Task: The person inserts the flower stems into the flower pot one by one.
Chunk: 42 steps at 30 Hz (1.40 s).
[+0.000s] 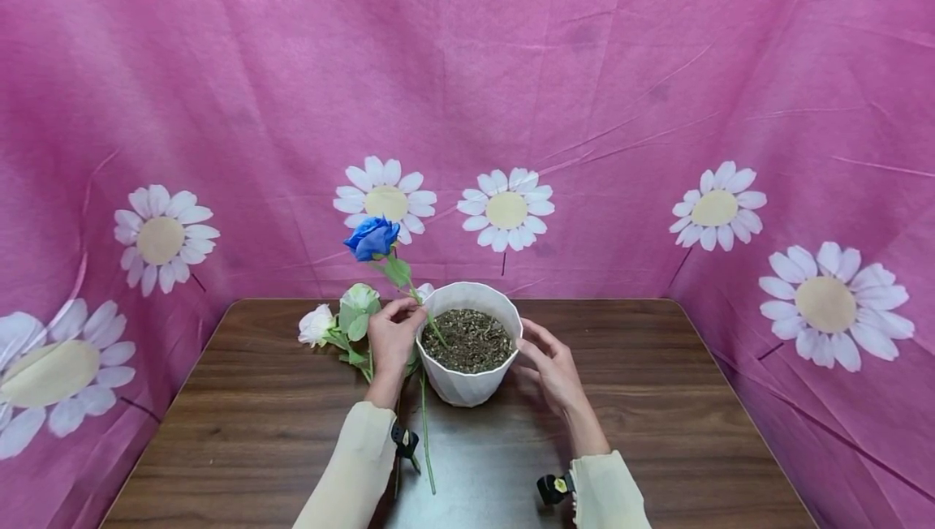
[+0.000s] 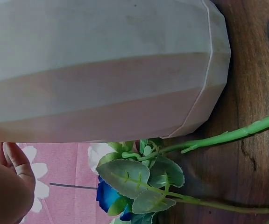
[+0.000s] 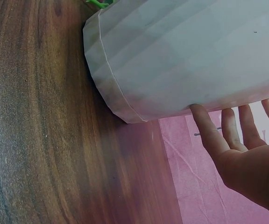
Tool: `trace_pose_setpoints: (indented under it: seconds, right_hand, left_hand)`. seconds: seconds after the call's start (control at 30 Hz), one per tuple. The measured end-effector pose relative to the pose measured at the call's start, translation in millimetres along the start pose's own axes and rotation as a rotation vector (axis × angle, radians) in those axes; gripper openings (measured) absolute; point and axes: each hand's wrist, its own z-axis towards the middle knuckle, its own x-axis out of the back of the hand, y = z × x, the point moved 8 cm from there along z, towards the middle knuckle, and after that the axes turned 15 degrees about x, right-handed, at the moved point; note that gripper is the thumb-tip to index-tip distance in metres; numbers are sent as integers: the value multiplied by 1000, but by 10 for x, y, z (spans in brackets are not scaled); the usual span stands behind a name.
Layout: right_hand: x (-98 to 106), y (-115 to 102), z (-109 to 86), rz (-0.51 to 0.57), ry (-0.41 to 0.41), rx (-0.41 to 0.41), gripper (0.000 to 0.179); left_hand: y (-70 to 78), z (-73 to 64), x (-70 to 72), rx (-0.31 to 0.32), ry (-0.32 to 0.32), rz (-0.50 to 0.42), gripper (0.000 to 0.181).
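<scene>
A blue rose (image 1: 372, 238) leans up and left over a white faceted flowerpot (image 1: 467, 389), its stem running down to the dark soil (image 1: 471, 342). Near the pot's left rim, my left hand (image 1: 393, 338) pinches that stem between thumb and fingers. On the opposite side my right hand (image 1: 551, 367) touches the pot wall with spread, nearly straight fingers; the right wrist view shows the fingertips (image 3: 202, 116) against it. In the left wrist view, another blue rose (image 2: 107, 196) appears beyond the pot, among leaves. Whether the stem's end is in the soil is hard to see.
White roses (image 1: 316, 324) and a pale green one (image 1: 359, 306) lie left of the pot. Loose green stems (image 1: 427, 440) stretch toward the front of the brown wooden table (image 1: 657, 423). A pink cloth (image 1: 584, 91) with printed daisies hangs behind and at both sides.
</scene>
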Motion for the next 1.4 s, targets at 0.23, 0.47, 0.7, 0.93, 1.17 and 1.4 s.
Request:
trace_pose_setpoints:
  seconds: [0.23,0.47,0.7,0.93,1.17,1.4]
  right_hand:
    - [10,17,2,-8,-5,9,49]
    - [23,7,7,-14,-5,28,49]
    - [23,6,3,-17,-4,16,50]
    - [17,3,1,-23,-4,11,49]
    - [23,4,-2,0,12,-2,50]
    - [19,13,1,5,9,-8,50]
  left_hand:
    - [-42,12,-5,14,26,47,11]
    - [-15,2,-33,11,19,59,10]
    - [-38,-5,-29,65,23,51,11]
    - [-69,-5,-22,89,-14,19,13]
    - [-100,1,49,84,-83,10,20]
    - [-256,54,214,181,-108,145,28]
